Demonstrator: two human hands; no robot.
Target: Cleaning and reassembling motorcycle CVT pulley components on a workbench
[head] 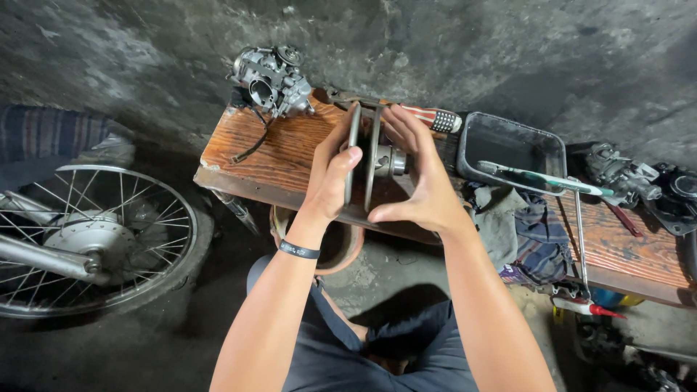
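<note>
Above the counter (276, 156), at centre, your left hand (330, 178) and right hand (425, 185) each pinch one rim of the two-disc metal pulley (372, 161): rigid, heavy, likely greasy; hold rims at 9 and 3 o'clock.

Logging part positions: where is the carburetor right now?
In the head view, the carburetor sits on the wooden bench's far left corner, left of both hands.

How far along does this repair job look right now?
Looks like mid-job. Already off the machine: a carburetor sits loose on the wooden bench, and a spoked wheel lies nearby. In hand: the left hand and right hand grip two metal discs edge-up, a hub between them. Left: a toothbrush rests across the dark tray; other parts lie unassembled on the right.
</note>
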